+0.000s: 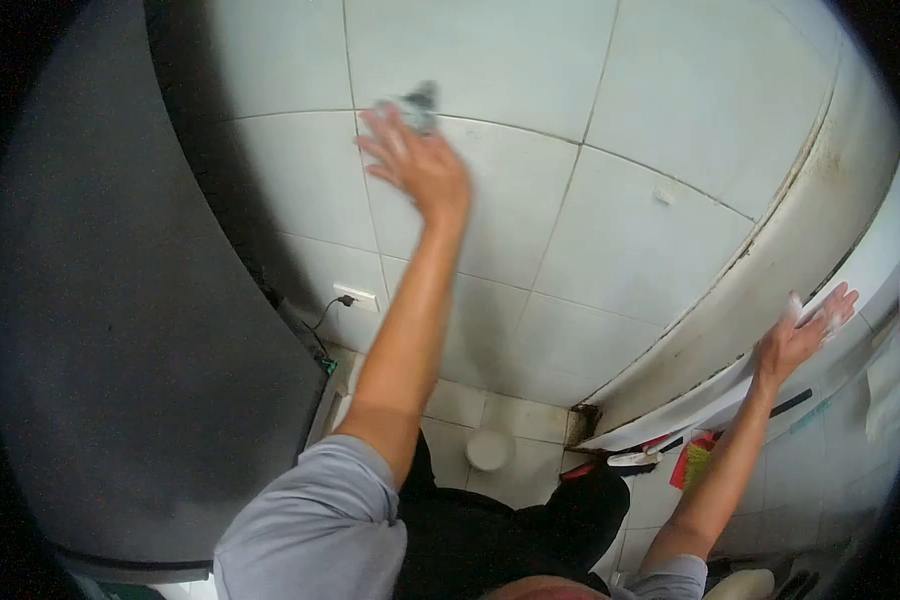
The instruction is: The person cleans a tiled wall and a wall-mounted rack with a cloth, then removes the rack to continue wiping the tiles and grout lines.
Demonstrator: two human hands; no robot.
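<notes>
My left hand [425, 170] is raised against the white tiled wall [470, 190], its outer fingers spread. A small grey-green cloth [417, 108] shows at its upper side, held between the hand and the tiles; motion blurs its edges. Over on the right, my right hand [795, 340] is open, fingers apart, with white residue on the fingertips. It holds nothing and is beside the white frame edge [730, 385].
A large dark panel [150, 330] fills the left side. A plug sits in a wall socket [362, 298]. Below are a round white object [490, 450] on the tiled floor, a red and yellow item [694, 462] and a stained corner [582, 425].
</notes>
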